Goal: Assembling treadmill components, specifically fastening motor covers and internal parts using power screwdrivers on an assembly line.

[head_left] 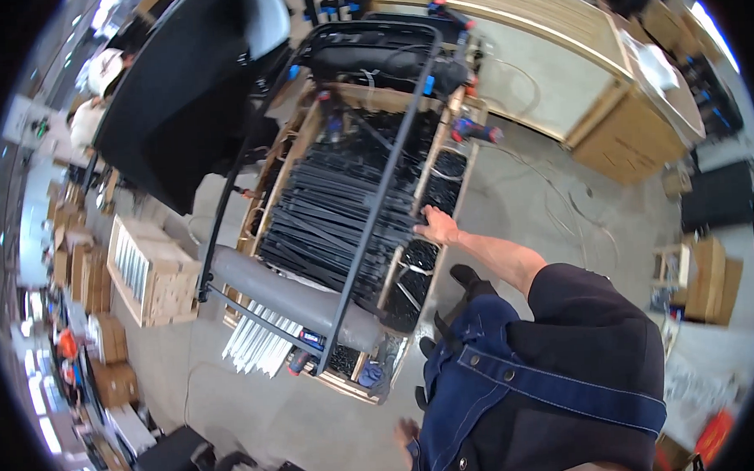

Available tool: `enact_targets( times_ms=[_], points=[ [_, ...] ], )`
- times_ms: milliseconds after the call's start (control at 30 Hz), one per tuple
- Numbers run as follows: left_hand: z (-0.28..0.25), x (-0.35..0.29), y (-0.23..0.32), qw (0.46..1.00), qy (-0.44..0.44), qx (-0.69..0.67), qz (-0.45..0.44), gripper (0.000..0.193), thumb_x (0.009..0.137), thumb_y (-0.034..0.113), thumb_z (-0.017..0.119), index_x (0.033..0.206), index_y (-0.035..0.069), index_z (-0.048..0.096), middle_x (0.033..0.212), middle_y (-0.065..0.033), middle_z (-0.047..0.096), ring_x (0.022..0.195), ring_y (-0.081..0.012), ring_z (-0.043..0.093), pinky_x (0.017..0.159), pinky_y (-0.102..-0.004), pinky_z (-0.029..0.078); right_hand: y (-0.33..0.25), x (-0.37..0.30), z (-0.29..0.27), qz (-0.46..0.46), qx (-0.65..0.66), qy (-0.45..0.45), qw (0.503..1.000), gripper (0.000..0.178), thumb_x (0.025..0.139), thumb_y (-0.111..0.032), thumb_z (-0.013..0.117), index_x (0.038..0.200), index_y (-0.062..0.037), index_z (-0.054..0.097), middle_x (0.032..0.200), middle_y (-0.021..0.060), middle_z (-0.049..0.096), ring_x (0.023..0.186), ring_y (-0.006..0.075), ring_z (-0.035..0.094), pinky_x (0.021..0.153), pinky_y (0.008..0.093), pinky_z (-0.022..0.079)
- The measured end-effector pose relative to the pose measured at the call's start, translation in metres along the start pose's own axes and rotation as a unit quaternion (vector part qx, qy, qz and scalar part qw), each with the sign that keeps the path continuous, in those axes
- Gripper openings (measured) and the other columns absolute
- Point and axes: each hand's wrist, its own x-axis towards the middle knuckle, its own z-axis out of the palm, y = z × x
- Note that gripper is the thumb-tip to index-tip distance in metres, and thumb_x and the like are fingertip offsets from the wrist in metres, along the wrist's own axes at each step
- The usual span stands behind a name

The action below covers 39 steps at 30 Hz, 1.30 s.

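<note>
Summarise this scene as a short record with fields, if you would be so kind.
Right hand: at the edge of the wooden crate, beside the black strips; exact contact unclear
Left hand: low in the view, away from the crate; grip unclear
Wooden crate: holds many black strips lying side by side
Above the strips: black metal frame
Near end of frame: grey roll
Beyond the roll: bundle of white strips
Crate's right edge: red-and-blue power tool
Floor, left: slatted wooden box
</note>
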Motion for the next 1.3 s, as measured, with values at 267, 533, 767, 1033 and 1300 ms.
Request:
enact_targets(
  times_ms=[267, 533, 767, 1033, 1300],
  points=[
    [0.072, -0.015, 0.118, 0.949, -0.064, -0.096, -0.292, 0.034, 0.093, 0.037, 0.062, 0.103, 0.004, 0.067, 0.092, -0.0145, 0.071, 0.087, -0.0287, 0.069, 0.073, -0.0442, 0.053, 0.001, 0.062, -0.001, -0.159, -0.102, -0.086, 0.978, 0.041, 0.086, -0.026, 0.074, 0.11, 0.0063, 0.065, 0.097, 0.0239, 0.072, 0.089, 0.0388, 0.072, 0.078, 0.0449, 0.059],
    [0.077, 0.167, 0.182, 0.673, 0.066, -0.641, -0.363, 0.042, 0.096, 0.043, 0.064, 0.104, 0.002, 0.068, 0.087, -0.0079, 0.069, 0.08, -0.0159, 0.065, 0.067, -0.029, 0.05, 0.016, -0.02, -0.108, -0.018, 0.323, -0.339, 0.883, 0.031, 0.096, -0.016, 0.067, 0.116, 0.0071, 0.062, 0.089, 0.0126, 0.072, 0.074, 0.0182, 0.071, 0.064, 0.0322, 0.06],
    [-0.023, 0.379, 0.264, 0.556, 0.043, -0.809, -0.185, 0.064, 0.1, 0.057, 0.052, 0.129, -0.001, 0.049, 0.123, -0.0189, 0.066, 0.098, -0.0251, 0.069, 0.084, -0.0367, 0.056, 0.089, -0.152, -0.265, 0.11, 0.257, -0.426, 0.861, 0.027, 0.097, -0.017, 0.066, 0.113, 0.0051, 0.063, 0.095, 0.0127, 0.073, 0.082, 0.0197, 0.072, 0.074, 0.0319, 0.06],
    [-0.096, 0.38, 0.327, 0.562, 0.174, -0.784, -0.198, 0.035, 0.106, 0.037, 0.049, 0.129, 0.01, 0.045, 0.117, -0.021, 0.068, 0.082, -0.0323, 0.074, 0.061, -0.0339, 0.06, 0.11, -0.174, -0.365, 0.152, 0.21, -0.487, 0.834, 0.033, 0.098, -0.021, 0.067, 0.118, 0.0043, 0.06, 0.089, 0.0093, 0.072, 0.083, 0.0172, 0.07, 0.078, 0.0313, 0.056],
    [-0.203, 0.483, 0.278, 0.605, 0.222, -0.751, -0.143, 0.052, 0.104, 0.044, 0.054, 0.136, 0.006, 0.041, 0.12, -0.0187, 0.065, 0.094, -0.0342, 0.072, 0.073, -0.0396, 0.062, -0.023, -0.064, -0.327, -0.089, 0.128, -0.488, 0.859, 0.043, 0.104, -0.038, 0.055, 0.13, -0.0036, 0.056, 0.067, 0.0025, 0.06, 0.065, 0.0117, 0.059, 0.059, 0.032, 0.045]
  ],
)
